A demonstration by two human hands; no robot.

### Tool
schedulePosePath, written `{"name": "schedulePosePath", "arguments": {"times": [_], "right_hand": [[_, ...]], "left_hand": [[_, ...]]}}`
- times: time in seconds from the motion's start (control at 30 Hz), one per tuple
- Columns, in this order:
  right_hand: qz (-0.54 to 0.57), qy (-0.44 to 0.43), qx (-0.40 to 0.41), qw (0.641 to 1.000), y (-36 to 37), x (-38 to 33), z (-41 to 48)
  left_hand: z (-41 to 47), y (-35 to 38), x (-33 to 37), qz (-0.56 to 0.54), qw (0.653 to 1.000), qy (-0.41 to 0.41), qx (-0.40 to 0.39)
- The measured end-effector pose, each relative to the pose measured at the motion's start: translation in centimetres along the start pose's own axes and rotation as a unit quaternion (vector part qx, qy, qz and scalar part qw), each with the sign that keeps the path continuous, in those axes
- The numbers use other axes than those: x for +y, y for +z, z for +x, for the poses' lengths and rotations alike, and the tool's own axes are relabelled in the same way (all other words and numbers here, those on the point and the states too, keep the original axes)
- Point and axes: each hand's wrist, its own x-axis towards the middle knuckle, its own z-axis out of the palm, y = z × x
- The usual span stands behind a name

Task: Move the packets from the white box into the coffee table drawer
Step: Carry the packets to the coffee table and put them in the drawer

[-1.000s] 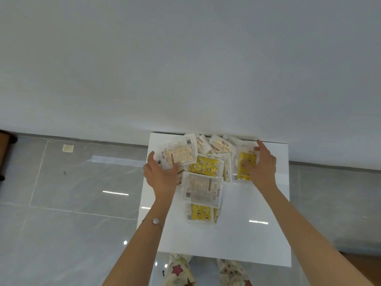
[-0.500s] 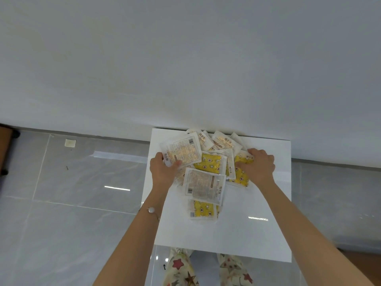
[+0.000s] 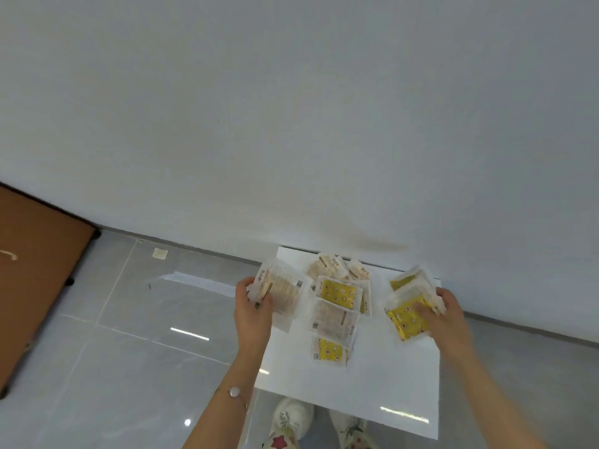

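A white box (image 3: pixel 372 390) stands against the wall with a pile of flat packets (image 3: pixel 337 306) on its top. My left hand (image 3: pixel 251 306) grips a few pale beige packets (image 3: pixel 282 290) lifted at the box's left edge. My right hand (image 3: pixel 444 314) grips a bunch of yellow and white packets (image 3: pixel 406 314) lifted over the box's right side. Several yellow and beige packets remain lying between my hands. No drawer is in view.
A brown piece of furniture (image 3: pixel 35 267) stands at the far left on the glossy grey tiled floor (image 3: pixel 123 351). A small scrap (image 3: pixel 159 253) lies near the wall. My feet in patterned slippers (image 3: pixel 291 422) show below the box's near edge.
Both hands closed on packets and lifted them outward, the left bunch leftward and the right bunch rightward, apart from the pile. The view swung, bringing the brown furniture into sight.
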Motion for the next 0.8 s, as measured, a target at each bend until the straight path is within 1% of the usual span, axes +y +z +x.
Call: {"name": "schedulePosePath", "arguments": {"times": [0.1, 0.13, 0.2, 0.3, 0.4, 0.6, 0.8], "right_hand": [[0.1, 0.022, -0.068, 0.992, -0.4, -5.4, -4.4], [0.112, 0.021, -0.092, 0.989, -0.1, -7.1, -6.0], [0.114, 0.005, -0.141, 0.984, 0.8, -10.1, -9.7], [0.115, -0.021, -0.19, 0.975, 2.7, -14.4, -14.4], [0.085, -0.035, -0.225, 0.97, 4.8, -17.2, -18.5], [0.011, -0.083, -0.326, 0.942, 10.7, -20.1, -26.6], [-0.033, -0.094, -0.406, 0.908, 18.8, -20.8, -33.9]], "left_hand": [[-3.5, -4.0, 4.8, -0.075, 0.997, 0.004, 0.004], [-4.7, -5.4, 6.2, -0.108, 0.994, -0.012, 0.008], [-7.2, -8.6, 8.2, -0.172, 0.984, -0.053, 0.005], [-10.4, -13.8, 10.3, -0.217, 0.974, -0.057, 0.004], [-13.7, -18.5, 11.3, -0.251, 0.965, -0.061, 0.039], [-19.3, -28.8, 9.0, -0.306, 0.943, -0.055, 0.116], [-24.1, -39.2, 5.0, -0.368, 0.901, -0.044, 0.226]]}}
